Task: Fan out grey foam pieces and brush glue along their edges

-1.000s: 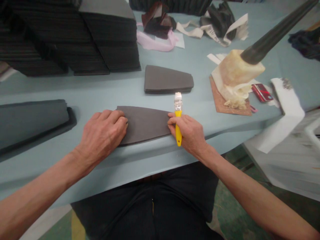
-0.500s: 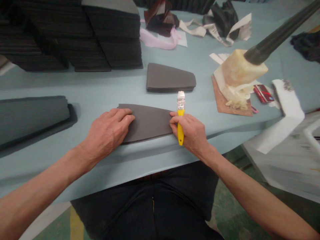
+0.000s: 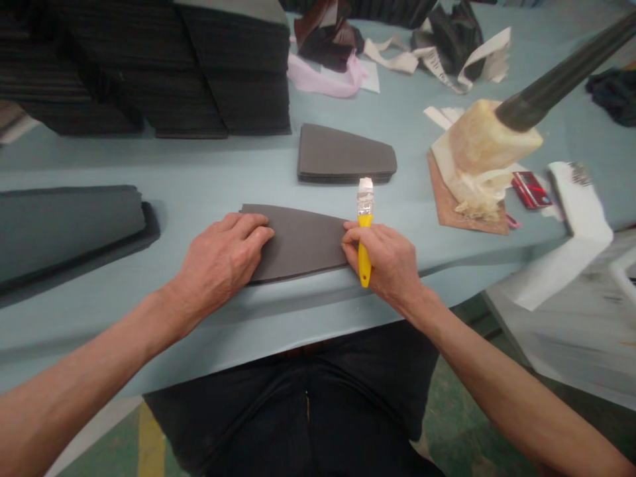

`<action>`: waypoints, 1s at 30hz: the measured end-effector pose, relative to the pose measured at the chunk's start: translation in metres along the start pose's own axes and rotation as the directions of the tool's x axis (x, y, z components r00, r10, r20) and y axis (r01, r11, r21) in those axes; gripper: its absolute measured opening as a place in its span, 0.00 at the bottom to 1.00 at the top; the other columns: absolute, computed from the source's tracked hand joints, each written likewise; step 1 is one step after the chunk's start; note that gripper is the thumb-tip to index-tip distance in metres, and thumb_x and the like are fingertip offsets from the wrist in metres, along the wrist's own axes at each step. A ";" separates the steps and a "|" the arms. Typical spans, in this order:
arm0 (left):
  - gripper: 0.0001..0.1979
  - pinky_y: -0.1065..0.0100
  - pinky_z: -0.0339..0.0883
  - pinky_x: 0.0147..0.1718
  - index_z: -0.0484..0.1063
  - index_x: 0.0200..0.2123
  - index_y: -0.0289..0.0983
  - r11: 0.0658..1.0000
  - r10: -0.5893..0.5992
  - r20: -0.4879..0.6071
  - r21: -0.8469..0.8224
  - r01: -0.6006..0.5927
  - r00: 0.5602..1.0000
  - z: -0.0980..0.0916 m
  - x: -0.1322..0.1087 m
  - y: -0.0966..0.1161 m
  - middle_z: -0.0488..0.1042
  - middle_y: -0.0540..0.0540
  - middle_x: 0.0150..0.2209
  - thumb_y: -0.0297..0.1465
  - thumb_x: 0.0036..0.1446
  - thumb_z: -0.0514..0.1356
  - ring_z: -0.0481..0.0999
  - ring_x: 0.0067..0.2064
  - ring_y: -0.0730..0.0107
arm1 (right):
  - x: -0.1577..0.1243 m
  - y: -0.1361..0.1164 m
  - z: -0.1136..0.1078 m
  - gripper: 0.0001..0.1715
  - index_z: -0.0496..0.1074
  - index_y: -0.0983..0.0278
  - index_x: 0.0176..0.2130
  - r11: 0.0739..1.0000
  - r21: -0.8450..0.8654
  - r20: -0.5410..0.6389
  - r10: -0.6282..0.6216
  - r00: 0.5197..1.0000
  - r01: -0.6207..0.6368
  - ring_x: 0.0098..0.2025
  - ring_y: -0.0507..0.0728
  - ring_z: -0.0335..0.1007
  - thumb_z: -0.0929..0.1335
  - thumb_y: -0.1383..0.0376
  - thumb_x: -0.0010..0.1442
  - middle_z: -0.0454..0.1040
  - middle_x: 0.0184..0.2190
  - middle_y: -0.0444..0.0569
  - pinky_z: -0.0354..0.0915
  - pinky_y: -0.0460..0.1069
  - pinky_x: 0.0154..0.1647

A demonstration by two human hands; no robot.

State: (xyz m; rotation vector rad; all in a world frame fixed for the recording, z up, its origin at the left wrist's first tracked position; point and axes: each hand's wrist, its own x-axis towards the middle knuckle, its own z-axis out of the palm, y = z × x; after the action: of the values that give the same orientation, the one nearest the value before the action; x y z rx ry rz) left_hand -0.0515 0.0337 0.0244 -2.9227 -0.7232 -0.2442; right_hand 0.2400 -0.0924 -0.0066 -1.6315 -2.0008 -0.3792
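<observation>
A dark grey tapered panel (image 3: pixel 303 244) lies flat near the table's front edge, its wide end to the left. My left hand (image 3: pixel 226 255) is closed over that wide end, fingertips resting on the top face. At the narrow end, the thumb and fingertips of my right hand (image 3: pixel 390 258) pinch the edge. A flat paintbrush (image 3: pixel 364 255) with a yellow handle is also held in my right hand, bristles pointing away from me and coated whitish. Just beyond lies a small stack of similar grey panels (image 3: pixel 345 152).
Tall stacks of dark pieces (image 3: pixel 238 73) stand at the back left, and larger dark green-grey pieces (image 3: pixel 69 228) lie at left. A glue-crusted pale container (image 3: pixel 484 142) with a dark tube sits on brown board (image 3: pixel 442 199). A red packet (image 3: pixel 531 190) and white strip (image 3: pixel 581 212) are further right.
The whole scene has shifted slightly to the right in the view. Both hands, the panel and the brush keep nearly the same positions relative to one another.
</observation>
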 end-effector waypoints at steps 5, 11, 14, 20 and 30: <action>0.17 0.51 0.80 0.49 0.78 0.53 0.35 0.999 -0.031 0.024 -0.008 0.031 0.999 -0.001 0.001 0.003 0.80 0.34 0.59 0.26 0.74 0.50 0.81 0.53 0.47 | 0.004 -0.002 0.003 0.06 0.75 0.59 0.42 0.999 -0.051 -0.011 0.017 1.000 -0.017 0.39 0.60 0.82 0.68 0.65 0.74 0.87 0.40 0.50 0.70 0.54 0.43; 0.17 0.49 0.79 0.50 0.78 0.53 0.34 0.998 -0.055 0.023 -0.021 0.056 0.998 -0.001 0.001 0.006 0.80 0.33 0.58 0.26 0.73 0.50 0.79 0.54 0.46 | 0.006 -0.004 0.004 0.06 0.75 0.59 0.42 0.998 -0.044 0.003 0.039 0.999 -0.039 0.40 0.61 0.81 0.68 0.64 0.74 0.86 0.39 0.50 0.70 0.54 0.44; 0.18 0.48 0.78 0.52 0.78 0.53 0.35 0.997 -0.063 0.013 -0.044 0.063 0.998 0.001 0.001 0.006 0.80 0.33 0.59 0.26 0.74 0.49 0.79 0.55 0.46 | 0.006 -0.004 0.003 0.06 0.76 0.59 0.42 0.998 -0.030 0.012 0.055 0.998 -0.054 0.40 0.62 0.80 0.68 0.63 0.73 0.86 0.39 0.51 0.70 0.55 0.44; 0.18 0.48 0.79 0.50 0.79 0.53 0.34 0.998 -0.057 0.000 -0.038 0.057 0.998 0.000 0.001 0.005 0.80 0.33 0.58 0.26 0.73 0.49 0.79 0.54 0.46 | 0.006 -0.004 0.002 0.06 0.76 0.58 0.42 0.996 -0.036 0.028 0.077 0.997 -0.076 0.40 0.61 0.80 0.68 0.63 0.73 0.85 0.38 0.49 0.70 0.54 0.44; 0.18 0.46 0.79 0.53 0.78 0.53 0.33 0.997 -0.057 -0.022 -0.063 0.055 0.998 0.001 0.001 0.008 0.80 0.32 0.57 0.25 0.73 0.50 0.79 0.54 0.46 | 0.006 -0.004 0.005 0.05 0.76 0.59 0.43 0.996 -0.022 0.020 0.084 0.996 -0.084 0.41 0.63 0.79 0.68 0.62 0.73 0.85 0.39 0.51 0.69 0.56 0.44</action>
State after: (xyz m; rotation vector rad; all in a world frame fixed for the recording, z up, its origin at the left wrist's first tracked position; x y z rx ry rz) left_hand -0.0472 0.0275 0.0231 -2.9550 -0.8091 -0.3119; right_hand 0.2338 -0.0857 -0.0070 -1.7327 -1.9425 -0.3538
